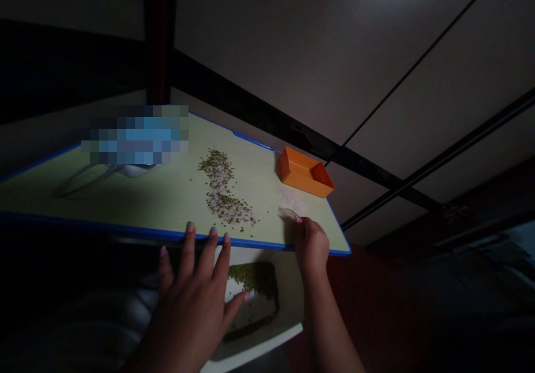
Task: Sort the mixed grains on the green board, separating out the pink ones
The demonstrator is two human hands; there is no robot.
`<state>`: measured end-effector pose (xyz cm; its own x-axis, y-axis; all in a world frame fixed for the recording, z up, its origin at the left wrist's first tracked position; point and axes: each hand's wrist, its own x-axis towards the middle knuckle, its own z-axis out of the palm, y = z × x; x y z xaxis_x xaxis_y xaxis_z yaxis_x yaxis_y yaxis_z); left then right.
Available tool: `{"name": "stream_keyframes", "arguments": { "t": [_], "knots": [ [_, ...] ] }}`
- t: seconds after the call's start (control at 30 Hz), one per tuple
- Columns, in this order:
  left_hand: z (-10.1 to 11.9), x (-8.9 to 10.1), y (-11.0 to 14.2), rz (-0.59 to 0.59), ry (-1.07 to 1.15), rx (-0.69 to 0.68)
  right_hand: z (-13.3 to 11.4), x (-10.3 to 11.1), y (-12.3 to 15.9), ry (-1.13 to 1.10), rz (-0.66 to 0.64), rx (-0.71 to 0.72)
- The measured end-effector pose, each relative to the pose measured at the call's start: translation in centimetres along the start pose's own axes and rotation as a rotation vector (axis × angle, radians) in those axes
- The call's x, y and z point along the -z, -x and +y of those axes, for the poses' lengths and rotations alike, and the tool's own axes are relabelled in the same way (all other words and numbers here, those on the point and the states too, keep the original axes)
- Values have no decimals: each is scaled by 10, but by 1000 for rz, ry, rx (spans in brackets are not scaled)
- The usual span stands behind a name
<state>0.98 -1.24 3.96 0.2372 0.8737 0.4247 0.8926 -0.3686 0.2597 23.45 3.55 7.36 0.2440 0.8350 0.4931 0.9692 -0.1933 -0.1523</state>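
Note:
My left hand (196,292) is spread open, its fingertips by the blue near edge of the pale table (167,194). It holds nothing. My right hand (312,245) is closed in a pinch on a small, thin, pale spoon-like tool (288,212), held low over the table near its right end. Beyond the tool lies a thin patch of whitish grains (291,197). Left of it spreads a long pile of green, bean-like grains mixed with whitish ones (223,189). An orange open box (305,175) stands at the far right edge.
Below the near edge is a white bin (288,295) with green grains (253,277) inside, partly hidden by my left hand. A blurred-out blue object on a pale stand (136,169) sits on the table's left part. Light panels (334,55) rise behind the table.

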Motion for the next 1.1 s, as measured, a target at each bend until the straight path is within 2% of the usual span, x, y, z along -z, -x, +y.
{"name": "stream_keyframes", "arguments": {
  "t": [0.2,0.3,0.53,0.77,1.1],
  "knots": [
    [0,0,-1,-4,12,4,-6,1,1,-115,-9,245],
    [0,0,-1,-8,8,1,-8,0,1,-180,-46,305],
    [0,3,-1,-41,-14,10,-5,-1,-4,-151,-106,208],
    [5,10,-3,-66,-17,48,5,-3,-10,-96,-59,92],
    [5,10,-3,-70,-2,54,7,-4,-9,-118,-81,91]
  ]
}}
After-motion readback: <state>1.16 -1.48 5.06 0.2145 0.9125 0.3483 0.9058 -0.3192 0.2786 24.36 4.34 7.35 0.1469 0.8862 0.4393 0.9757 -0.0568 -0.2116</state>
